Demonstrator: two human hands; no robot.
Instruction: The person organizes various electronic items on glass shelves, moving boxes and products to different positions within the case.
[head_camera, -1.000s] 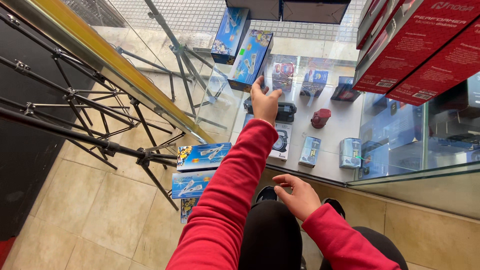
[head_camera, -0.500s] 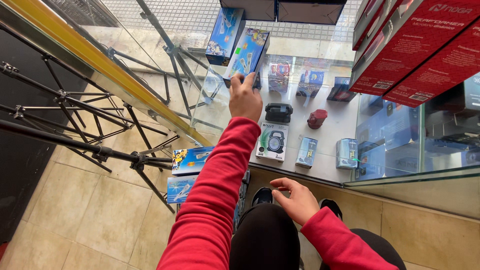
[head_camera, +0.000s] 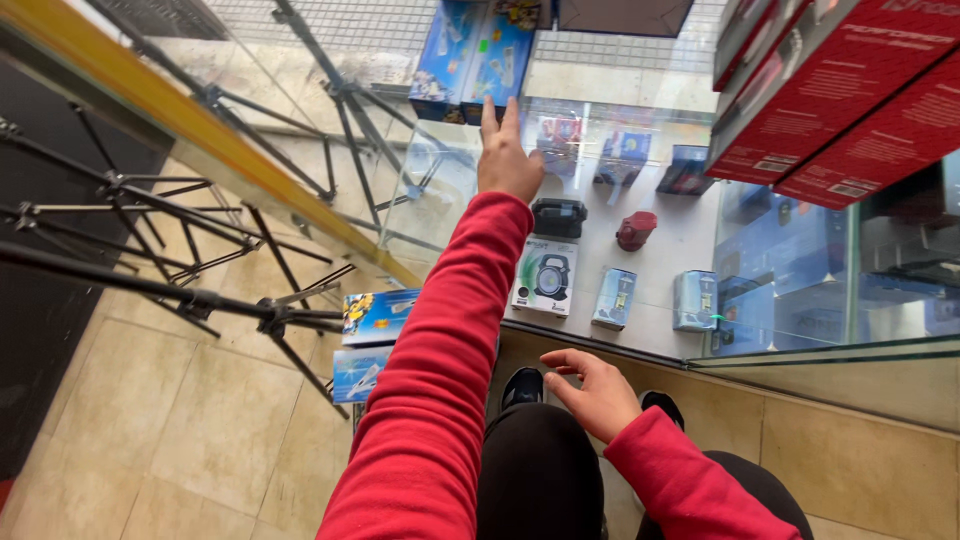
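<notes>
— Tiled floor (head_camera: 180, 440) underfoot, glass display case ahead, black tripod stands (head_camera: 150, 240) folded out on one side. See the left hand (head_camera: 508, 160)?

— Yes. Its fingers (head_camera: 490, 115) are stretched out flat and straight, grasping nothing, the tips reaching up to the blue boxes (head_camera: 480, 55) leaning at the back of the shelf (head_camera: 680, 245); whether they touch the boxes or only the glass I cannot tell.

— And just below that hand?

— A black lamp-like gadget (head_camera: 558, 217), then a white carton with a round lantern pictured on it (head_camera: 546, 277), a small blue carton (head_camera: 614, 297) beside that, and a dark red object (head_camera: 636, 230) a little further along (all on the pale shelf).

— The right hand (head_camera: 595, 395)?

— Loosely curled, released, holding nothing, hovering over the knees in black trousers. Red sleeves on both arms. Big red boxes (head_camera: 830, 90) are stacked at the upper right, and two blue toy cartons (head_camera: 375, 340) stand on the floor by the case.
</notes>
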